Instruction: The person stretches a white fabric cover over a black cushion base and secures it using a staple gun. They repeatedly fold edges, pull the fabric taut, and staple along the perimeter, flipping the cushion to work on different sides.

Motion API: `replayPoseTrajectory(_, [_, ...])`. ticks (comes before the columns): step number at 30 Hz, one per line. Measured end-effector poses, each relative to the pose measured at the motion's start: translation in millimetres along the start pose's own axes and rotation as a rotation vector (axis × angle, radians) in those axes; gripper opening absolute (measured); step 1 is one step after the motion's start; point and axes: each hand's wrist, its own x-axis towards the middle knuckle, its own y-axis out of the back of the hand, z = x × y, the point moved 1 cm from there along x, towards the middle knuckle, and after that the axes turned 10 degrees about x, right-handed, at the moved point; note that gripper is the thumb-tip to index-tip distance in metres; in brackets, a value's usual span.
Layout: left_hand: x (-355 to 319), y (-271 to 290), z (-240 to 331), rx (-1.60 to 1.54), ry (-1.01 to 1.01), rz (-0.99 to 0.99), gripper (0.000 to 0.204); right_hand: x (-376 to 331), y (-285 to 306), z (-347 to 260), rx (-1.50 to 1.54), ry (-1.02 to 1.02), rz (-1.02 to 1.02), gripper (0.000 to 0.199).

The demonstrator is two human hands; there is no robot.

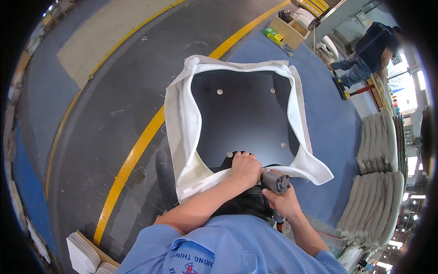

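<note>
In front of me lies a seat pad with a smooth black board (244, 116) in its middle, several round metal-looking spots near the board's corners. White foam (297, 121) wraps up around the board, and grey fabric (173, 109) shows outside it on the left, far and right sides. My left hand (246, 170) is closed over the foam and fabric edge on the near side, its fingertips on the board. Close beside it, my right hand (285, 202) grips a grey pneumatic staple gun (276, 181). The gun's nose sits at the near edge; whether it touches is hidden.
Stacks of grey padded pieces (372, 201) stand at the right. White curved panels (84, 255) lie at the lower left. A wooden box (289, 29) stands far right, near a bent-over person (374, 48) with a yellow-and-black tool. Yellow lines (132, 157) cross the floor.
</note>
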Motion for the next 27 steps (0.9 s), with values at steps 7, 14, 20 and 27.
replayPoseTrajectory(7, [1.5,4.5,1.8,0.026,-0.024,-0.035,0.026,-1.7,-2.1,4.3,0.015,0.076,-0.019,0.066])
replayPoseTrajectory(14, [-1.6,11.7,2.5,0.060,0.004,-0.066,0.030,-27.9,6.4,1.8,0.037,0.166,0.031,0.070])
replayPoseTrajectory(20, [-27.5,68.6,8.6,-0.018,-0.065,-0.077,0.029,-61.9,93.6,56.3,-0.269,0.395,0.411,0.084])
replayPoseTrajectory(27, [-75.0,155.8,-88.3,-0.669,0.323,0.214,0.025,-33.4,211.9,112.5,-0.559,0.225,0.843,0.086])
